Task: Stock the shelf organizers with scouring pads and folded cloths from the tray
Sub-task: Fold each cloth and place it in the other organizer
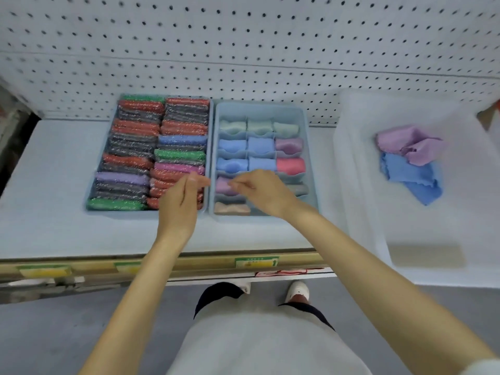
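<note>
The shelf (54, 185) carries everything, backed by a pegboard (243, 36). At its right end sits the white tray (405, 234), overhanging the front edge. Two loose cloths lie near its back: a purple cloth (408, 144) partly on top of a blue cloth (414, 177).

Toward the back of the shelf, two blue organizers stand side by side and touching. The pad organizer (121, 212) is packed with scouring pads on edge. The divided organizer (311, 158) holds folded cloths in most compartments, and some near its front right corner look unfilled.

The right hand (262, 190) reaches over the divided organizer, fingers curled, tips at a lilac cloth (223, 185) in a left-column compartment. Blur hides whether they pinch it or only press it. The left hand (184, 196) hovers over the pad organizer's front right corner, fingers straight and together, holding nothing.

The cloths look light, soft and floppy. They are probably best folded first, then pinched across the fold so they don't open on the way in.
</note>
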